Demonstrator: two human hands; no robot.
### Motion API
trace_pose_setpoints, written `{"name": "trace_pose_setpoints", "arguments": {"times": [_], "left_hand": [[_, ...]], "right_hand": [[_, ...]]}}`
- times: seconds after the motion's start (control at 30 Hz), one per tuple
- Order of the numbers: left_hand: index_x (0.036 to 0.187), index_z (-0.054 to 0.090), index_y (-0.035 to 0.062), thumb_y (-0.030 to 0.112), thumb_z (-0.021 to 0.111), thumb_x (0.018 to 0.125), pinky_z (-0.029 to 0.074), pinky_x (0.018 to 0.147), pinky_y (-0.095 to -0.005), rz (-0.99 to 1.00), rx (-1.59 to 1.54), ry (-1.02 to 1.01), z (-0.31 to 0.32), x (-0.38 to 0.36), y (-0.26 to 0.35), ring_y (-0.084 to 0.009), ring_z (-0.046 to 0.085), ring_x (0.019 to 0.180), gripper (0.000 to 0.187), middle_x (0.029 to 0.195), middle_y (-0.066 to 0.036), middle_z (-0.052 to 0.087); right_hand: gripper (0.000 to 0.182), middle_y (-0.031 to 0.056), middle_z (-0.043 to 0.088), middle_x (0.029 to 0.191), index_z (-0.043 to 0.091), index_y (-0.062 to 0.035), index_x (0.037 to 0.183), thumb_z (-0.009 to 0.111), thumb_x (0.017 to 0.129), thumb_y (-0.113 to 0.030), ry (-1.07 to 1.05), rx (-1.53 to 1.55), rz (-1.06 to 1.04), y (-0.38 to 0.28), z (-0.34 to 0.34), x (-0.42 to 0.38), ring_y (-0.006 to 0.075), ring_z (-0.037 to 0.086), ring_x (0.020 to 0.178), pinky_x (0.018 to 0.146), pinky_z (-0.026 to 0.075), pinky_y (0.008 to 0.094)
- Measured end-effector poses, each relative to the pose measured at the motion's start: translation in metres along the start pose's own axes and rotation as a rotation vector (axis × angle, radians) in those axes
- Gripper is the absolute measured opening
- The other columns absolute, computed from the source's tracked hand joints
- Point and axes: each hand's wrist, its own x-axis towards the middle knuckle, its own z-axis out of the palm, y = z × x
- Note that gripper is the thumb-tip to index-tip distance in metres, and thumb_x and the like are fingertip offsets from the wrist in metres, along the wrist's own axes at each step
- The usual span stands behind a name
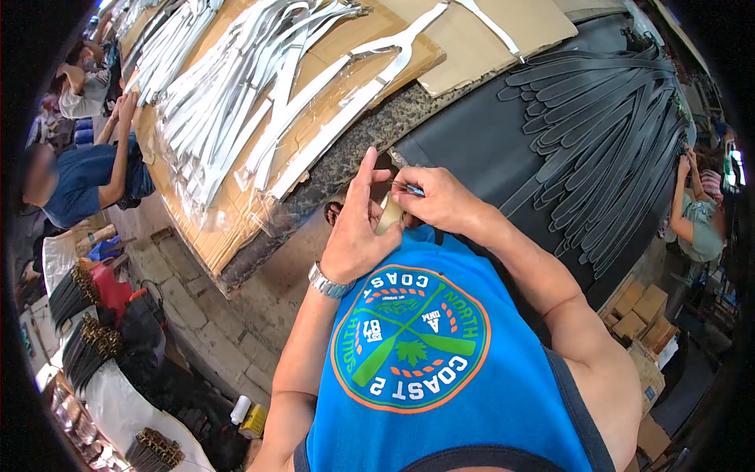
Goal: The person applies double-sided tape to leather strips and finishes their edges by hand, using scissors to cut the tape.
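Both hands are close together in front of my chest. My left hand point(363, 224), with a metal watch on its wrist, holds a pale yellowish roll point(388, 214), its index finger stretched out. My right hand point(440, 198) pinches a small thing with a bit of blue point(412, 189) beside the roll; its exact shape is too small to tell. Beyond the hands, white straps point(228, 102) lie in clear plastic on cardboard. Many black straps point(602, 134) are fanned out on a black surface to the right.
A person in dark blue point(86, 182) is at the left, another in grey-green point(700, 228) at the far right. Cardboard boxes point(643, 308) stand at the lower right. Bundles of black straps with brass-coloured ends point(96, 340) lie at the lower left. The worktable's dark edge point(346, 145) runs diagonally.
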Motion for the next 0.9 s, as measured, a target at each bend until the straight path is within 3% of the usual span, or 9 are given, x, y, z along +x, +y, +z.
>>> {"name": "trace_pose_setpoints", "arguments": {"times": [0.1, 0.2, 0.3, 0.4, 0.6, 0.7, 0.9], "left_hand": [[0.160, 0.021, 0.0091, 0.000, 0.067, 0.078, 0.052, 0.077, -0.0280, 0.008, 0.022, 0.015, -0.001, -0.004, -0.010, -0.0127, 0.058, 0.077, 0.094, 0.139, -0.017, 0.047], [0.159, 0.023, 0.0082, 0.000, 0.066, 0.081, 0.051, 0.079, -0.0283, 0.106, 0.194, -0.067, -0.007, -0.004, -0.023, -0.0139, 0.060, 0.079, 0.090, 0.128, -0.016, 0.056], [0.158, 0.026, 0.0070, -0.001, 0.062, 0.084, 0.051, 0.081, -0.0277, -0.058, 0.098, -0.087, -0.005, -0.008, -0.007, -0.0133, 0.060, 0.081, 0.083, 0.108, -0.011, 0.062], [0.156, 0.030, 0.0060, -0.003, 0.060, 0.085, 0.051, 0.082, -0.0281, -0.089, -0.174, -0.016, 0.002, -0.008, 0.000, -0.0119, 0.059, 0.082, 0.077, 0.093, -0.006, 0.064], [0.157, 0.027, 0.0082, -0.005, 0.058, 0.088, 0.052, 0.072, -0.0239, -0.174, -0.289, -0.107, -0.007, -0.003, -0.012, -0.0111, 0.062, 0.083, 0.077, 0.126, -0.012, 0.056], [0.149, 0.035, 0.0059, -0.005, 0.058, 0.088, 0.051, 0.069, -0.0228, -0.175, -0.238, -0.065, -0.009, -0.002, -0.003, -0.0087, 0.061, 0.082, 0.067, 0.134, -0.012, 0.051], [0.121, 0.055, 0.0039, -0.004, 0.060, 0.089, 0.049, 0.072, -0.0222, -0.045, -0.182, -0.126, -0.012, 0.001, -0.007, -0.0041, 0.057, 0.082, 0.034, 0.132, -0.008, 0.056]], "right_hand": [[0.022, 0.0180, 0.070, 0.084, 0.067, -0.0002, 0.094, 0.066, 0.088, -0.021, 0.027, 0.103, 0.036, 0.007, -0.001, 0.002, 0.0266, 0.070, 0.078, 0.071, 0.054, 0.0391], [0.022, 0.0154, 0.069, 0.081, 0.066, -0.0001, 0.092, 0.065, 0.090, -0.022, 0.012, 0.097, 0.019, 0.004, -0.004, 0.004, 0.0216, 0.068, 0.071, 0.066, 0.054, 0.0379], [0.012, 0.0038, 0.064, 0.078, 0.060, 0.0002, 0.094, 0.059, 0.098, -0.011, -0.050, 0.152, 0.080, 0.002, -0.008, 0.005, 0.0126, 0.067, 0.063, 0.057, 0.054, 0.0276], [0.012, 0.0033, 0.064, 0.080, 0.059, -0.0005, 0.094, 0.059, 0.098, -0.011, -0.081, 0.211, 0.138, 0.002, -0.010, 0.005, 0.0122, 0.068, 0.064, 0.057, 0.054, 0.0275], [0.012, 0.0030, 0.064, 0.080, 0.059, -0.0016, 0.092, 0.058, 0.098, -0.012, -0.130, 0.249, 0.103, -0.007, -0.014, -0.002, 0.0122, 0.068, 0.066, 0.058, 0.054, 0.0269], [0.012, 0.0031, 0.063, 0.079, 0.059, -0.0020, 0.092, 0.059, 0.098, -0.012, -0.110, 0.305, 0.122, -0.010, -0.015, -0.003, 0.0129, 0.068, 0.065, 0.058, 0.055, 0.0275], [0.014, 0.0032, 0.061, 0.078, 0.057, -0.0017, 0.091, 0.057, 0.099, -0.014, -0.081, 0.279, 0.020, -0.001, -0.020, 0.013, 0.0148, 0.068, 0.063, 0.055, 0.056, 0.0293]]}}
